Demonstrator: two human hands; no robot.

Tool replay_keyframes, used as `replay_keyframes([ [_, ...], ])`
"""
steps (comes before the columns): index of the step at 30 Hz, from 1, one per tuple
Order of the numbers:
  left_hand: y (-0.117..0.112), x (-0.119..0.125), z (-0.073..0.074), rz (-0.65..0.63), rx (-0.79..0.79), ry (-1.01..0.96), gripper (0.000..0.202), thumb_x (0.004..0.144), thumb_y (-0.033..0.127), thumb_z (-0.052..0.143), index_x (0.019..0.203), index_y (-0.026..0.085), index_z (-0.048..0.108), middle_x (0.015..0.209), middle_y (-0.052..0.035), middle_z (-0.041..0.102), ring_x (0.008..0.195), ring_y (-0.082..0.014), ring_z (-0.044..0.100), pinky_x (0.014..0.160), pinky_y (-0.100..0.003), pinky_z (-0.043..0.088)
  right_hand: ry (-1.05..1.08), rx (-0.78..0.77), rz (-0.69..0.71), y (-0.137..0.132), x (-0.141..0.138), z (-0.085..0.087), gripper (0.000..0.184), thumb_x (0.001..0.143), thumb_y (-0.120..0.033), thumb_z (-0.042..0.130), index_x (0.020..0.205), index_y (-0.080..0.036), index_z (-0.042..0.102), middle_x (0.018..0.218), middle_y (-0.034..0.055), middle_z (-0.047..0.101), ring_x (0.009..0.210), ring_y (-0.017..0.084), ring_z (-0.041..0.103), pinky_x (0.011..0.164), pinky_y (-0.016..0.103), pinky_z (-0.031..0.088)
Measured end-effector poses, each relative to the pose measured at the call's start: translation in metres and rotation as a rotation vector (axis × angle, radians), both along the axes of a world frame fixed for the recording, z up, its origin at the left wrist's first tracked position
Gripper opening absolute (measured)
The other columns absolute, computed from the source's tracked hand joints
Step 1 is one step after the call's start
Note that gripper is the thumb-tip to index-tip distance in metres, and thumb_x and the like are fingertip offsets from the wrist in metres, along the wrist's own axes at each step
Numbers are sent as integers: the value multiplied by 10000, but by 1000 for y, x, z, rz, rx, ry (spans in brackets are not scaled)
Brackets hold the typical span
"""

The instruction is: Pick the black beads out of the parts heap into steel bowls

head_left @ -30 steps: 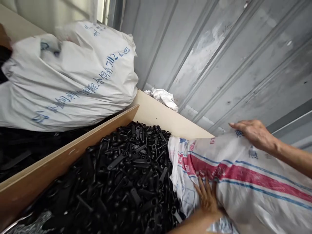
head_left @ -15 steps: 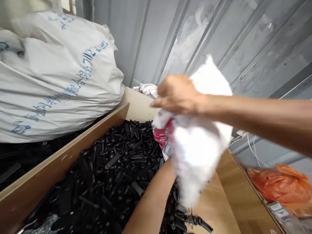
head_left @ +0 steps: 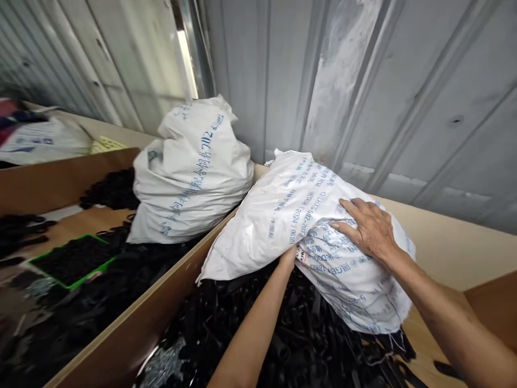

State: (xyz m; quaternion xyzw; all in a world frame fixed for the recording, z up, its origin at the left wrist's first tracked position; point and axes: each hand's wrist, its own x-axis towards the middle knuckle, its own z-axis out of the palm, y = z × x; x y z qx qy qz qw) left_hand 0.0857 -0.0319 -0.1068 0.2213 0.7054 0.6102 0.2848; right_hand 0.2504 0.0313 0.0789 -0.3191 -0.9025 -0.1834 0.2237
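Note:
A white woven sack (head_left: pixel 266 215) with blue printing lies folded over a heap of black plastic parts (head_left: pixel 226 318) in a wooden-sided bin. My right hand (head_left: pixel 369 229) rests on top of the sack's right part, fingers spread and pressing on the cloth. My left hand (head_left: pixel 288 257) reaches in under the fold of the sack. Only its wrist end shows, and its fingers are hidden by the cloth. Loose threads hang from the sack's lower right edge.
A full white sack (head_left: pixel 194 178) stands left of the wooden divider (head_left: pixel 133 307). Beyond it are a green-rimmed tray (head_left: pixel 72 261) of black parts and more black pieces. Clear crumpled plastic (head_left: pixel 165 366) lies at the front. A grey corrugated wall (head_left: pixel 283 70) rises behind.
The white sack, held up and swinging before, has come down onto the black parts. My right hand has opened from its grip and lies flat on it. The view has turned left.

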Motion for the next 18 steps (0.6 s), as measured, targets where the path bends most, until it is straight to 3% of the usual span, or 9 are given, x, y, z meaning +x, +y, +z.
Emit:
replay_keyframes([
  [2, -4, 4, -2, 29, -4, 1, 555, 879, 468, 425, 1330, 145, 401, 1466, -103, 290, 1347, -227, 259, 1100, -318, 250, 46, -51, 19, 17, -1, -17, 545, 837, -650, 376, 1222, -294, 526, 1180, 69, 569, 1016, 305, 472, 778, 429, 369],
  [5, -24, 19, 5, 21, -29, 17, 603, 862, 528, 394, 1337, 158, 415, 1465, -92, 294, 1356, -222, 248, 1113, -330, 220, 167, -37, 89, 39, -7, -26, 467, 866, -574, 392, 1091, -230, 613, 1050, 76, 633, 980, 282, 502, 788, 399, 355],
  [8, -65, 27, 24, -145, -71, 61, 529, 788, 496, 520, 1220, 193, 560, 1297, -84, 528, 1242, -253, 434, 1054, -372, 322, 259, -37, 149, 56, -5, -35, 459, 876, -536, 393, 1066, -185, 618, 1008, 91, 648, 970, 271, 528, 808, 376, 349],
  [10, -93, 19, 43, -316, -94, 109, 396, 725, 460, 593, 1005, 194, 685, 982, -65, 691, 986, -255, 606, 909, -374, 453, 296, -31, 147, 56, 2, -46, 482, 866, -551, 398, 1059, -167, 615, 989, 108, 647, 964, 274, 539, 803, 370, 348],
  [12, -112, -5, 66, -332, -89, 197, 310, 715, 445, 591, 791, 173, 717, 722, -42, 691, 752, -219, 639, 761, -336, 504, 330, -13, 140, 45, 15, -60, 490, 849, -569, 418, 1019, -157, 621, 958, 119, 645, 954, 278, 550, 809, 373, 343],
  [13, -117, -24, 78, -244, -74, 258, 310, 724, 439, 578, 750, 161, 712, 687, -44, 681, 711, -205, 632, 731, -317, 504, 350, -4, 146, 37, 22, -67, 481, 841, -569, 435, 987, -153, 625, 940, 121, 644, 949, 279, 556, 817, 377, 342],
  [15, -114, -67, 99, -41, -50, 353, 355, 751, 413, 556, 936, 139, 688, 929, -78, 689, 901, -210, 618, 852, -303, 458, 385, 7, 182, 16, 38, -80, 434, 833, -546, 472, 933, -152, 623, 916, 115, 645, 947, 277, 567, 830, 380, 348],
  [18, -81, -126, 118, 109, -99, 436, 696, 705, 493, 625, 1266, 104, 493, 1290, -158, 513, 1178, -282, 475, 988, -359, 352, 414, 2, 260, -14, 59, -94, 339, 828, -480, 520, 932, -166, 597, 913, 94, 645, 956, 270, 577, 840, 384, 372],
])
